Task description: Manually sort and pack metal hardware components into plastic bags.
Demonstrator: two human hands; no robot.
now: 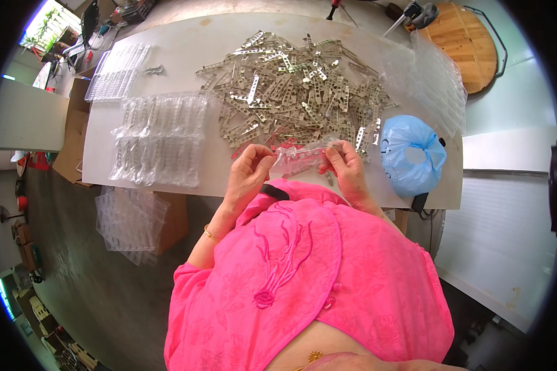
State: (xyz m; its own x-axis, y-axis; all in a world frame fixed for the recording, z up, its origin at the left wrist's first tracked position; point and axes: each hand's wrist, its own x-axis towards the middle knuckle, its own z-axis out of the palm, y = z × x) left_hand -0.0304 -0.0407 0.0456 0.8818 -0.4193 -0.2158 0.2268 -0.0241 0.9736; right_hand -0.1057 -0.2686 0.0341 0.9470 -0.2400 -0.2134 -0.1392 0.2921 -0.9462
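Observation:
My left hand [249, 168] and my right hand [345, 166] both grip a small clear plastic packet [298, 158] by its ends, just above the near edge of the white table [185, 46]. A flat metal piece seems to lie inside the packet. Right behind my hands spreads a big heap of perforated metal strips [294, 86]. Filled clear packets [158, 137] lie in rows to the left of my left hand.
A blue plastic bag [411, 153] sits at the table's right end, with stacked clear trays [436, 80] behind it. More clear trays [117, 71] lie far left, another stack [130, 222] rests on a cardboard box below the table. A round wooden board [464, 43] stands far right.

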